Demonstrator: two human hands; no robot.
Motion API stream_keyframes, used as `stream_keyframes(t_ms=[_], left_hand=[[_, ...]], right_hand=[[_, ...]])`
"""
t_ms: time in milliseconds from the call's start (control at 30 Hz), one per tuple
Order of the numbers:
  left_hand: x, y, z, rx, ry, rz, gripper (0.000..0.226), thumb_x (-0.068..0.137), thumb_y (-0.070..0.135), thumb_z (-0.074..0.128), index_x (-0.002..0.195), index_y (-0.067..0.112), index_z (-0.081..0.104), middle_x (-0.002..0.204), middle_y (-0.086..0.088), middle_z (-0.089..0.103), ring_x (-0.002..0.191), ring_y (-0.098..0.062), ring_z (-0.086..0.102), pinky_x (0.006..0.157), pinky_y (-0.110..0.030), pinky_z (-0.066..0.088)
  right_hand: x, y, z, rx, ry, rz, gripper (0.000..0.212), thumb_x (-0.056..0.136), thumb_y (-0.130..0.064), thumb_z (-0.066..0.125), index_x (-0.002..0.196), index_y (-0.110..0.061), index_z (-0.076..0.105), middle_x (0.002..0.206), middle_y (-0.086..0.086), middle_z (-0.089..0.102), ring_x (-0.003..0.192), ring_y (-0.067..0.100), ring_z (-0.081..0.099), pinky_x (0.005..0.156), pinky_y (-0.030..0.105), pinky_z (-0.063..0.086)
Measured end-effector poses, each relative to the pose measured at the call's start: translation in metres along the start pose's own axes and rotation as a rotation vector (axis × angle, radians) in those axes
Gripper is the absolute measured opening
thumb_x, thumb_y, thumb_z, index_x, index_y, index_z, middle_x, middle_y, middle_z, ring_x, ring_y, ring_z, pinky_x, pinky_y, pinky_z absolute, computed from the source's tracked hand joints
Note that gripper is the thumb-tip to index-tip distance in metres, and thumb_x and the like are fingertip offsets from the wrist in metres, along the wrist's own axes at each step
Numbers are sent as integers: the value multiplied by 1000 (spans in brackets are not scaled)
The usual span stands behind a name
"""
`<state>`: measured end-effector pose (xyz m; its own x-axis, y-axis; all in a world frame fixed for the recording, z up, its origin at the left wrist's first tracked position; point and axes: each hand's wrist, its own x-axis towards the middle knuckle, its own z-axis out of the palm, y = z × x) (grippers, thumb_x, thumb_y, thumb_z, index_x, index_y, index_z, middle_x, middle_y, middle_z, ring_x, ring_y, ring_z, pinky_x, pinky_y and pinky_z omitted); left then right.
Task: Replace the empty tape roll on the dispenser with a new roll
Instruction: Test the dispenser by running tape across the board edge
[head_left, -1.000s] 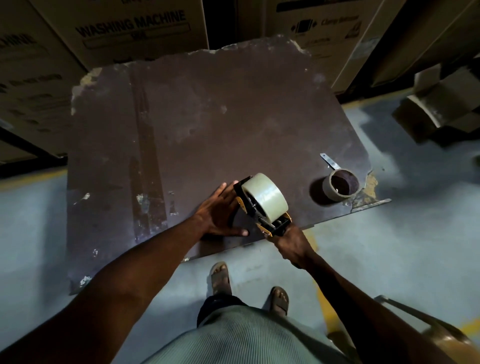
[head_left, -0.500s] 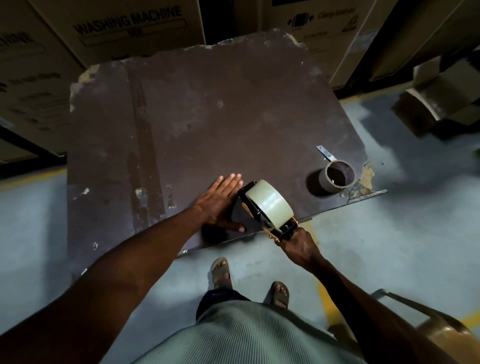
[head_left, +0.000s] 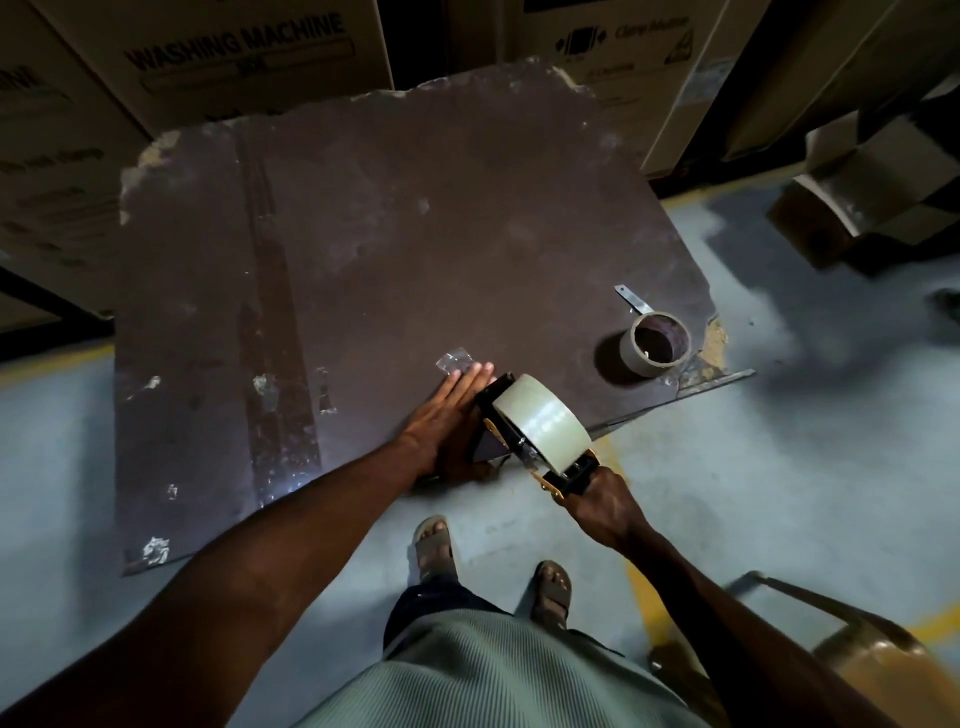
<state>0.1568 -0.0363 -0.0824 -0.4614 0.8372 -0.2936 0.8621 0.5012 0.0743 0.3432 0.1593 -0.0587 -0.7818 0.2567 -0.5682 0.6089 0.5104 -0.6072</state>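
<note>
One tape dispenser (head_left: 524, 441), carrying one full clear roll (head_left: 543, 423), sits at the desk's (head_left: 415, 234) near edge, toward 5 o'clock. The right hand (head_left: 605, 506) is wrapped around its handle, out past the edge. The left hand (head_left: 449, 415) lies flat and spread on the desk, touching the dispenser at its 9 o'clock. One empty core (head_left: 660, 344) stands upright at the 3 o'clock corner. Two cartons (head_left: 234, 52) crowd the 12 o'clock edge; bare floor (head_left: 779, 467) lies open at 3.

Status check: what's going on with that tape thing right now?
Right hand grips dispenser, new roll mounted. Left hand flat on board. Empty core aside.
</note>
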Motion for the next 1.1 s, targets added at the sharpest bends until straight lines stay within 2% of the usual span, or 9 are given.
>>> stream_keyframes(t_ms=[167,300,433,500,567,733,833,967,1100], left_hand=[[-2,7,2,49,33,-12,93,94,56,34,154,-3,-4,164,-24,-6,152,-38,-6,124,-48,1],[-4,16,4,26,28,34,86,98,48,34,153,-4,-6,162,-23,-11,151,-37,-10,123,-47,-3],[-11,26,6,-17,26,88,68,99,26,20,154,1,-11,159,-16,-22,150,-32,-18,120,-40,-15],[-13,30,7,-54,44,133,70,100,19,33,155,5,-9,162,-14,-19,151,-30,-17,120,-39,-16],[-14,34,8,-42,51,203,77,96,12,47,157,7,1,164,-15,-11,152,-31,-11,124,-43,-6],[-12,36,13,-81,-16,214,69,93,2,46,156,13,20,166,-15,-7,152,-40,-4,124,-51,10],[-14,38,8,-75,-16,237,71,91,-4,41,156,9,17,165,-16,-6,152,-38,-7,124,-51,4],[-14,41,12,46,83,261,77,86,-3,47,155,4,14,165,-18,-2,151,-32,-6,122,-50,0],[-12,49,3,64,36,206,79,87,-1,46,157,9,11,166,-12,-8,153,-29,-4,120,-46,-7]], right_hand=[[-19,32,-3,-14,13,16,30,88,-21,74,116,-9,72,113,7,73,96,21,67,57,-2,40],[-27,52,-2,-25,9,36,26,88,-21,73,112,-13,75,115,8,74,100,21,69,65,7,46],[-27,52,-1,-20,1,1,30,89,-21,72,118,-13,72,117,-1,70,107,19,67,63,-1,41],[-27,52,-1,0,5,1,34,87,-25,73,118,-14,72,116,-4,70,107,17,67,68,2,44],[-26,56,1,22,25,32,33,83,-27,75,114,-16,74,113,1,75,102,19,70,69,11,49],[-26,58,4,34,42,19,30,86,-26,75,114,-17,74,115,5,75,101,21,70,67,10,47],[-29,61,5,9,57,14,35,88,-24,73,121,-12,69,112,5,72,100,24,68,62,8,42],[-35,72,4,-7,51,17,30,87,-20,74,114,-7,71,110,12,74,88,18,64,55,0,39],[-39,70,4,9,50,20,31,87,-22,74,116,-9,72,102,1,71,92,16,65,58,-1,41]])
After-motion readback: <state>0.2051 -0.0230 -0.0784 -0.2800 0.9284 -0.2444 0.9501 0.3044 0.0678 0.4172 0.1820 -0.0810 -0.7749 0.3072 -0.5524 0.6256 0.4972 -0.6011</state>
